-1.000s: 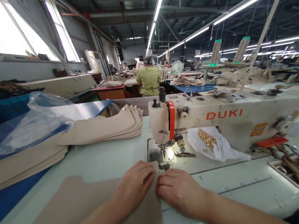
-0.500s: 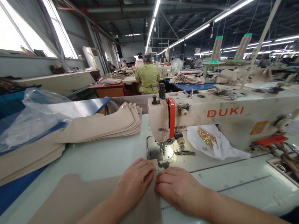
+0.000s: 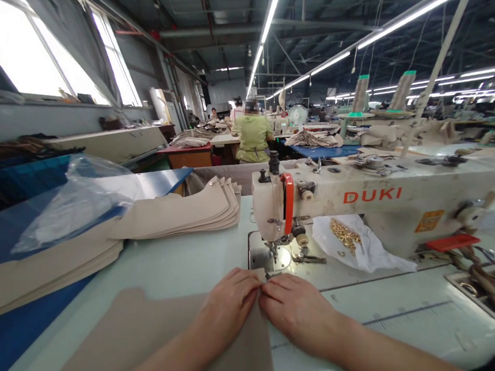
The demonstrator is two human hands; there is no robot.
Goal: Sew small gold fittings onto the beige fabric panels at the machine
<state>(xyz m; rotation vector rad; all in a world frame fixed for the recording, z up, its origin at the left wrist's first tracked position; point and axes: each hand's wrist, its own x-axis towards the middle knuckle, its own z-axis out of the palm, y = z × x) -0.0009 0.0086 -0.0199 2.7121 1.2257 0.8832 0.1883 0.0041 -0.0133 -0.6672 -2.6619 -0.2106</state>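
A large beige fabric piece (image 3: 152,333) lies on the pale table in front of the sewing machine (image 3: 316,191). At its far right corner, just short of the needle plate (image 3: 282,258), my left hand (image 3: 229,305) pinches the fabric edge between thumb and fingers. My right hand (image 3: 297,308) is closed on the same edge, its fingertips meeting those of the left. The small bit between the fingertips is mostly hidden. The presser foot (image 3: 273,251) stands beyond both hands, apart from the fabric.
Stacked beige pieces (image 3: 184,212) lie to the left, beside a clear plastic bag (image 3: 76,205). Under the machine arm, gold metal rings (image 3: 345,235) rest on a white cloth (image 3: 369,251). An open tray (image 3: 476,292) sits at right. A person (image 3: 252,134) sits further off.
My right hand has closed in on the left, so the fingertips now meet at the fabric corner. The camera view has shifted slightly, moving the scene down and to the right.
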